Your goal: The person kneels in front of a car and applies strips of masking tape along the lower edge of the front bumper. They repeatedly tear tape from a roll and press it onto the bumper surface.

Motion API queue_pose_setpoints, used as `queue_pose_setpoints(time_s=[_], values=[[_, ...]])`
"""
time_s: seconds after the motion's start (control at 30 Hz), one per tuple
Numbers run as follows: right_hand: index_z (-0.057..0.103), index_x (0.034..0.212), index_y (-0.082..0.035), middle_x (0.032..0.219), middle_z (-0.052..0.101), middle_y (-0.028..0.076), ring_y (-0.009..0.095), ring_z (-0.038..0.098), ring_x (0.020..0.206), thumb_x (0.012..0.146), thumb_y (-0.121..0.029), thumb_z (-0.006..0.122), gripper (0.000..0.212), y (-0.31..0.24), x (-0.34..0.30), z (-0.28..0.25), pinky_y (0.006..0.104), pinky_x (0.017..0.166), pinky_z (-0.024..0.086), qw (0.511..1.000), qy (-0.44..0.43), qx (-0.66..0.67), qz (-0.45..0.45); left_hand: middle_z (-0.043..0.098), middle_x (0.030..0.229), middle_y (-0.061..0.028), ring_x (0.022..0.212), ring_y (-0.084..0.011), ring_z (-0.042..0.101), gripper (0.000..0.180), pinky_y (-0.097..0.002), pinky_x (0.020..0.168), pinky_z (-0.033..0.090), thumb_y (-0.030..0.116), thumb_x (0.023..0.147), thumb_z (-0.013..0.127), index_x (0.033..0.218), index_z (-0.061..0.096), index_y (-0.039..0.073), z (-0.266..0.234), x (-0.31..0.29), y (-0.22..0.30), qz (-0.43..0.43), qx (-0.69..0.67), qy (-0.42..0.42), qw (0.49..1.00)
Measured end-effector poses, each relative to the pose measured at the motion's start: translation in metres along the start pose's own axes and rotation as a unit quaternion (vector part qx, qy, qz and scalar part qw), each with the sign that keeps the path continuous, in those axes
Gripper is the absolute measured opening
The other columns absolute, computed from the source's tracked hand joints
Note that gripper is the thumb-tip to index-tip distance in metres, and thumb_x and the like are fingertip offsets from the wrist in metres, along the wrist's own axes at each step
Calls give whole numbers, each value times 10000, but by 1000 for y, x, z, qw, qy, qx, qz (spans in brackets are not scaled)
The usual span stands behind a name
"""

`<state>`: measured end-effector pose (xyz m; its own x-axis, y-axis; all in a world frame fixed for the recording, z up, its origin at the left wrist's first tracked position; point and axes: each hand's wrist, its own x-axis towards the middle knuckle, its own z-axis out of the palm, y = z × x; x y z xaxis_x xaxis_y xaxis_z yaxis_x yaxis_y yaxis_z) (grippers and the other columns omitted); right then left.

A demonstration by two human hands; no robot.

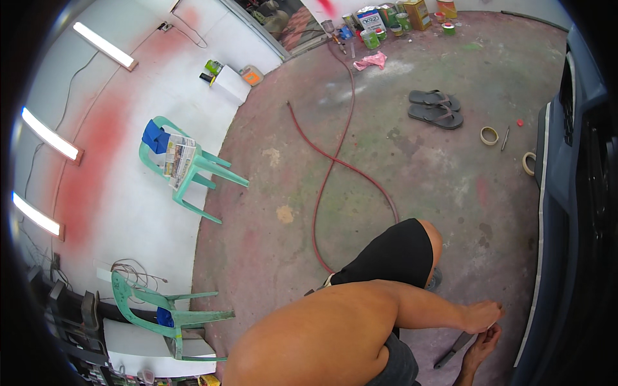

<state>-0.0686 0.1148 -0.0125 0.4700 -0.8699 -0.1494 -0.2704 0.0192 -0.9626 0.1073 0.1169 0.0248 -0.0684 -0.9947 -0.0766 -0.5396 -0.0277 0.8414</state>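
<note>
The person's left hand (483,316) and right hand (481,350) were close together near the blue-grey vehicle panel (548,212). A dark, long-handled tool (453,351) jutted out beside them, over the floor (476,257). From where I stood, I couldn't tell which fingers were clamped on it.

A workshop room with a white wall (161,83) along the left, clouded with patches of red paint overspray (93,174). Three lit tube lights (103,45) are mounted in a row on it, with thin cables trailing nearby. At the top, an open doorway (278,27) shows reddish checkered flooring beyond. The grey concrete floor (270,193) is blotched with pink, green and whitish stains. Two pale green plastic chairs (199,318) stand near the left wall.
</note>
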Motion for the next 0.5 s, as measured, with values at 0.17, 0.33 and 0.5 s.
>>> queue_pose_setpoints(time_s=[0.17, 0.33, 0.5], values=[[495, 1192, 27, 1107, 567, 113, 195, 555, 1044, 1052, -148, 547, 230, -3, -3, -2, 317, 939, 425, 1000, 16, -11, -7, 654, 992, -277, 950, -460, 680, 295, -481, 814, 562, 3, 749, 691, 1023, 633, -90, -1, -1, 6, 13, -4, 5, 1000], [498, 1178, 20, 1071, 572, 105, 190, 557, 1002, 1044, -172, 569, 244, -7, -10, 0, 320, 904, 434, 1000, -3, 4, 5, 661, 974, -267, 928, -453, 688, 289, -473, 781, 567, 23, 751, 700, 1008, 631, -91, 19, 2, -11, 14, 36, -27, 999], [498, 1155, 14, 1058, 572, 97, 177, 550, 970, 1042, -170, 579, 231, 9, -17, -13, 318, 874, 436, 1000, 5, 16, 6, 644, 988, -270, 946, -437, 683, 304, -471, 808, 559, 51, 759, 704, 1016, 629, -93, 24, 5, -1, 37, 34, -44, 998]])
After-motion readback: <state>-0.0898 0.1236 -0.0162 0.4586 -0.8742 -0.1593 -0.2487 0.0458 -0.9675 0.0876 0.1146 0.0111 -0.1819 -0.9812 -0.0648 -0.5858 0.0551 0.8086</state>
